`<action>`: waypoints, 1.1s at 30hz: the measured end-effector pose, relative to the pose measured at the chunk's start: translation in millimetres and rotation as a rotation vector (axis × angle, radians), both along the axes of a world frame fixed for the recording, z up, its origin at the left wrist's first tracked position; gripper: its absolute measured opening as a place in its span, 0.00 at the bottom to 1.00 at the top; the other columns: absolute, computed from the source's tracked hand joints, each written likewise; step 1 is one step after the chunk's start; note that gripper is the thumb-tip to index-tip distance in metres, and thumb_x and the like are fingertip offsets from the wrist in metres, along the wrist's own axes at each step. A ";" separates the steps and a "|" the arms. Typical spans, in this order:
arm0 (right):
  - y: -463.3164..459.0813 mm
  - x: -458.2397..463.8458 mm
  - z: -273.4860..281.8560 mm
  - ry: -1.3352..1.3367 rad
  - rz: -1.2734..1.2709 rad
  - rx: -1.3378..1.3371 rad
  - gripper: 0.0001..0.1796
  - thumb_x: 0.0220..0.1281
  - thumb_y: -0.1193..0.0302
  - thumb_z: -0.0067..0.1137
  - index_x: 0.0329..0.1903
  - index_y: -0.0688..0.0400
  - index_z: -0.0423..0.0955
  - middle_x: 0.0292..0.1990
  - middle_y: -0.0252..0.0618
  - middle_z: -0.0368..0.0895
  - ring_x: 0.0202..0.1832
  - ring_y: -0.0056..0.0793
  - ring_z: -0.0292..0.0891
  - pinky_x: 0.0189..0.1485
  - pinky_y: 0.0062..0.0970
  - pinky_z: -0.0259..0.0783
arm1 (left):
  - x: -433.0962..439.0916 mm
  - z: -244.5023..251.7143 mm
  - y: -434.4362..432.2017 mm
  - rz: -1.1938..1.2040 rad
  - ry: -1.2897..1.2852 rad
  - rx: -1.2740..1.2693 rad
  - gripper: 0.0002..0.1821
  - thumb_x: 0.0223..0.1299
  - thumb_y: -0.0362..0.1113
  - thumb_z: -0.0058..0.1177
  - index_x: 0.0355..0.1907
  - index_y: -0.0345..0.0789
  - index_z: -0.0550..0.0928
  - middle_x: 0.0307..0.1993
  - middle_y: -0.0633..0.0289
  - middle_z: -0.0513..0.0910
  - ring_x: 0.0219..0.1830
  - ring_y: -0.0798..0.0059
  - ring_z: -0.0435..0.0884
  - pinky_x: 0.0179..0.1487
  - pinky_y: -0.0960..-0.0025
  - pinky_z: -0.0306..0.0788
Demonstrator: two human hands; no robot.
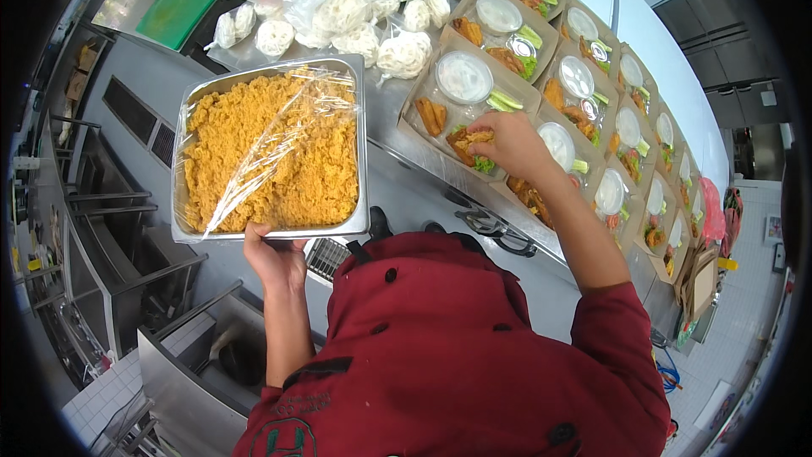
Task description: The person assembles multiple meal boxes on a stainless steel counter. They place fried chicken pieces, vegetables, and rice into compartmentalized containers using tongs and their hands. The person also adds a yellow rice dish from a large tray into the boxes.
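My left hand [276,260] grips the near rim of a stainless steel pan [363,158], held up beside the table. Golden crumbly fried flakes [279,158] fill the pan, partly under clear plastic wrap [254,168]. Over the nearest cardboard meal box [415,92], my right hand [510,143] pinches a clump of golden flakes [477,138] just above the fried meat and lettuce. That box also holds a round lidded tub [464,77] with white contents, brown fried sticks [431,116] and cucumber slices [504,100]. My right fingers partly hide the meat.
Rows of similar filled boxes [574,79] run along the steel table to the right. Knotted plastic bags of white food [406,51] lie behind the pan. A green cutting board [186,7] is at upper left, and steel sinks [133,254] stand at left.
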State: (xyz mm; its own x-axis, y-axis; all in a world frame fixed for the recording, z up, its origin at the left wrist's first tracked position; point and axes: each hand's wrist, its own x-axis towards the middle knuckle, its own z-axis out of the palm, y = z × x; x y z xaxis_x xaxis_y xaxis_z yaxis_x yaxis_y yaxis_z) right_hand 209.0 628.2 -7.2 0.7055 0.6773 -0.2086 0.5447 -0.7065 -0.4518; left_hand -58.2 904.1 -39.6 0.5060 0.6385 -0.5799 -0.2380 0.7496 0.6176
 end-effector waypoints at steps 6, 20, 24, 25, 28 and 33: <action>2.1 -3.9 12.4 -0.004 -0.019 -0.033 0.15 0.54 0.68 0.70 0.45 0.59 0.85 0.42 0.52 0.86 0.47 0.49 0.83 0.54 0.40 0.75 | -1.6 -4.7 -2.5 -0.024 -0.012 -0.003 0.20 0.56 0.38 0.44 0.50 0.31 0.76 0.41 0.57 0.82 0.33 0.65 0.83 0.25 0.65 0.81; 3.9 -14.2 -24.8 -0.063 0.012 -0.200 0.12 0.60 0.71 0.62 0.46 0.58 0.85 0.36 0.57 0.84 0.41 0.54 0.83 0.47 0.47 0.79 | -2.1 -13.9 -8.5 -0.027 -0.031 0.004 0.24 0.53 0.38 0.47 0.55 0.33 0.74 0.44 0.58 0.82 0.37 0.65 0.84 0.23 0.67 0.83; 3.2 -18.1 -27.9 -0.122 0.078 -0.229 0.12 0.60 0.71 0.61 0.46 0.59 0.84 0.34 0.58 0.84 0.38 0.55 0.83 0.46 0.46 0.78 | 2.1 -12.4 -10.6 0.025 -0.051 -0.045 0.25 0.54 0.36 0.45 0.55 0.26 0.72 0.45 0.50 0.81 0.33 0.60 0.85 0.25 0.62 0.86; 2.5 -19.7 -26.4 -0.134 0.082 -0.211 0.12 0.59 0.71 0.61 0.45 0.59 0.85 0.33 0.57 0.84 0.37 0.55 0.82 0.45 0.46 0.78 | 1.9 -12.0 -11.3 0.020 -0.056 -0.048 0.25 0.54 0.35 0.44 0.55 0.25 0.71 0.45 0.50 0.81 0.33 0.59 0.85 0.26 0.62 0.87; 8.4 -18.0 -9.3 -0.131 0.061 -0.212 0.12 0.59 0.72 0.62 0.45 0.59 0.85 0.34 0.56 0.84 0.37 0.54 0.83 0.45 0.45 0.78 | -3.9 -13.3 -9.6 -0.058 -0.016 -0.047 0.25 0.53 0.37 0.44 0.55 0.30 0.72 0.45 0.54 0.80 0.37 0.63 0.84 0.28 0.62 0.83; 47.8 -27.8 65.6 -0.002 0.096 0.046 0.11 0.59 0.72 0.65 0.44 0.60 0.85 0.33 0.50 0.86 0.35 0.47 0.83 0.41 0.39 0.78 | -7.1 -7.0 -11.3 -0.043 0.018 -0.045 0.23 0.53 0.37 0.44 0.53 0.31 0.73 0.42 0.55 0.81 0.34 0.63 0.84 0.27 0.63 0.82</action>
State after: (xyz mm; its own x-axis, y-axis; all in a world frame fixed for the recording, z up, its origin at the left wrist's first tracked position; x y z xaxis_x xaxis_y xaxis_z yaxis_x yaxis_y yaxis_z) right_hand 181.2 676.0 58.4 0.6371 0.7508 -0.1744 0.6100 -0.6294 -0.4814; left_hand -65.3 892.9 -46.7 0.5219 0.5892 -0.6169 -0.1939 0.7861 0.5868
